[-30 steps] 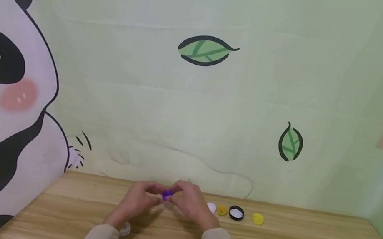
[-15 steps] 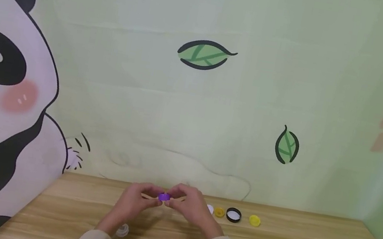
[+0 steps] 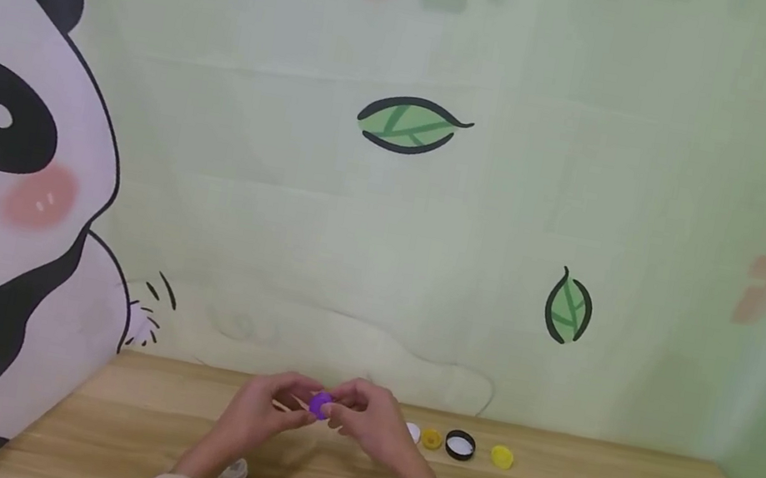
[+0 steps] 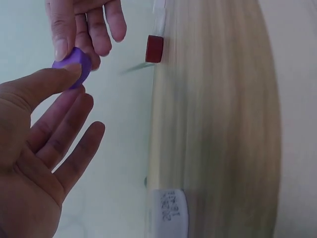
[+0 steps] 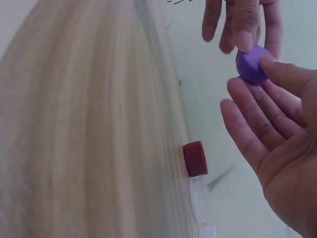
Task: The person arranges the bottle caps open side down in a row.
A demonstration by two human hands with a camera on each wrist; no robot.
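Note:
A small round purple cap (image 3: 320,406) is held up between both hands, above the table. My left hand (image 3: 258,414) pinches it by thumb and fingers from the left, while my right hand (image 3: 373,423) pinches it from the right. In the left wrist view the left thumb presses on the face of the purple cap (image 4: 75,68), its other fingers spread loosely. The right wrist view shows the right thumb on the flat face of the purple cap (image 5: 252,64), with the left fingertips at its edge.
Right of the hands lie a white cap (image 3: 413,433), an orange-yellow cap (image 3: 431,439), a black-rimmed cap (image 3: 460,446) and a yellow cap (image 3: 502,457). A clear cap (image 3: 234,471) lies by the left forearm. A red cap (image 5: 195,158) stands beside a clear ribbed one (image 5: 199,201).
The purple cap has turned in the fingers, from its edge showing to its round face showing. Both hands keep their pinch and appear slightly lower and further left. The head view has shifted upward.

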